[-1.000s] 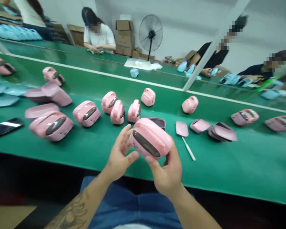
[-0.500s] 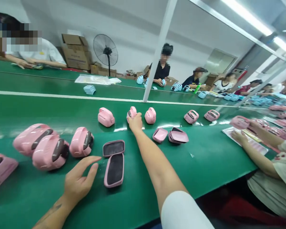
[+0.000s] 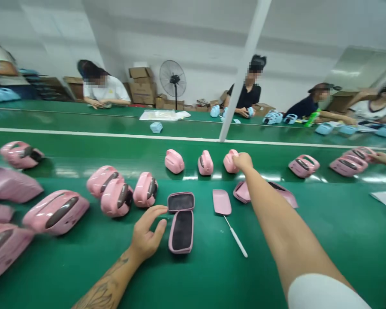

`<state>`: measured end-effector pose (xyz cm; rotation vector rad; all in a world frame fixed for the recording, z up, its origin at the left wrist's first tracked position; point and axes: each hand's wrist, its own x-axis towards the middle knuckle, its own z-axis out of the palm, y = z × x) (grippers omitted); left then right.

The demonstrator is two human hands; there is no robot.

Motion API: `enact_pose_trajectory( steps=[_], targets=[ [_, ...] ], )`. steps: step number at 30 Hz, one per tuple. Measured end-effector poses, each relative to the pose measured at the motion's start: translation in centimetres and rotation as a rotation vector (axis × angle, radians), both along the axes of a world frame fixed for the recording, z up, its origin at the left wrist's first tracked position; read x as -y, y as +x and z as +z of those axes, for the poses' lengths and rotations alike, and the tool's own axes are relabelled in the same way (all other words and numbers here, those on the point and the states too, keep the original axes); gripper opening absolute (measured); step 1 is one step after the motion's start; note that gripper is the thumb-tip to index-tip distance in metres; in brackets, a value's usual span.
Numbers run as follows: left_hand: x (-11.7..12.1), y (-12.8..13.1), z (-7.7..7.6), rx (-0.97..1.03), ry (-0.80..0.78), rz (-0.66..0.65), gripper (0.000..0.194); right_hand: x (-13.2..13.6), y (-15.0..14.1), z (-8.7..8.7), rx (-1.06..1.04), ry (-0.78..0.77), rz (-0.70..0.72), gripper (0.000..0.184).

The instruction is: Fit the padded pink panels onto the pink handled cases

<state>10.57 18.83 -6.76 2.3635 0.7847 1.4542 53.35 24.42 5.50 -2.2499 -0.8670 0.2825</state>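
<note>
My right hand (image 3: 242,161) is stretched far out over the green belt (image 3: 212,279), fingers closed on a small pink casing (image 3: 230,163), the rightmost of three in a far row (image 3: 174,162). My left hand (image 3: 148,234) lies open near the front edge. Its index finger points at two pink lids with dark insides (image 3: 181,229) just to its right. A pink flat piece on a white stick (image 3: 221,201) lies between my arms. A stack of pink lids (image 3: 242,192) shows partly under my right forearm.
Several pink casings (image 3: 117,197) crowd the belt's left side, larger ones (image 3: 56,212) nearer the edge. More stand far right (image 3: 304,165), with another person's hand (image 3: 382,158) beside them. A slanted white post (image 3: 244,73) rises mid-belt. Co-workers sit along the far side.
A second ago both hands held one pink casing near my lap. My right arm has since reached out to the far row with it, and my left hand dropped open beside the lids.
</note>
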Motion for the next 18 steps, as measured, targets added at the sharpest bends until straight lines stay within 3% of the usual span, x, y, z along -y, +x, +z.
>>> enact_pose_trajectory(
  steps=[3, 7, 10, 13, 16, 18],
  targets=[
    [0.1, -0.2, -0.3, 0.007, -0.018, 0.047, 0.017, 0.5, -0.6, -0.2, -0.013, 0.04, 0.034, 0.041],
    [0.1, 0.0, -0.4, 0.005, -0.082, 0.046, 0.02, 2.8, -3.7, 0.6, -0.018, 0.097, 0.149, 0.04],
    [0.4, 0.5, -0.3, -0.028, -0.12, 0.0, 0.026, 4.1, -7.6, 0.9, -0.042, 0.125, 0.283, 0.038],
    [0.9, 0.7, -0.1, -0.034, -0.117, -0.004, 0.026, 4.3, -11.9, 1.1, -0.06, 0.17, 0.401, 0.052],
    [2.0, 0.2, 0.7, -0.013, -0.089, 0.074, 0.03, 4.7, -16.2, 2.4, -0.089, 0.216, 0.488, 0.058],
    [3.3, -0.4, 1.7, -0.001, -0.058, 0.158, 0.047, 5.8, -19.3, 3.9, -0.117, 0.231, 0.536, 0.058]
  ],
)
